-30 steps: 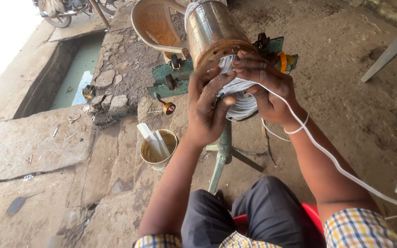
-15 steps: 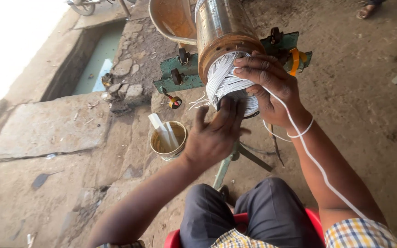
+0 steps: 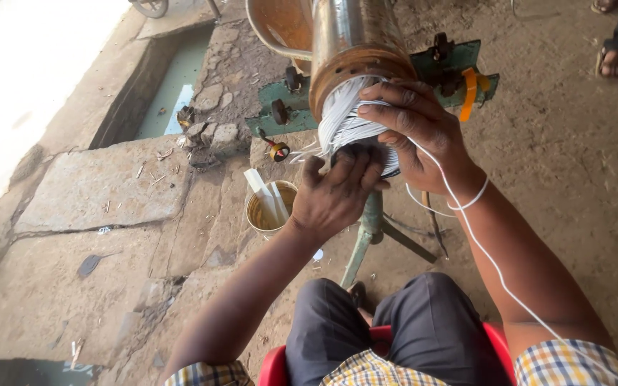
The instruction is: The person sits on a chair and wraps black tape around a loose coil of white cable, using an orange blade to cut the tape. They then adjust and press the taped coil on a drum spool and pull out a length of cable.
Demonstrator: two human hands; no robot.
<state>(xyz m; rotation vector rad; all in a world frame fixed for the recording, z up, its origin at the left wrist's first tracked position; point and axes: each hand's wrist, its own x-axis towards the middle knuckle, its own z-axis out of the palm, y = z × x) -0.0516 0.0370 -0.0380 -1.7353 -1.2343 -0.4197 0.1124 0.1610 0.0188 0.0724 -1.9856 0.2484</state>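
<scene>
Head view: your left hand [image 3: 337, 193] presses the white winding wires [image 3: 345, 121] at the rusty stator's [image 3: 355, 64] mouth, your right hand [image 3: 416, 132] pinches a strand; slack could snag and kink the trailing wire.

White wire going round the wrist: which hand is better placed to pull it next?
Probably the right hand: the loose white wire loops over its wrist. The left hand presses on the wire bundle.

The metal cylinder [image 3: 352, 36] is looking shiny above, its rim rusting rough and brown; the white wires [image 3: 341, 121] are looking smooth, the green stand [image 3: 366, 229] showing chipped paint.
</scene>
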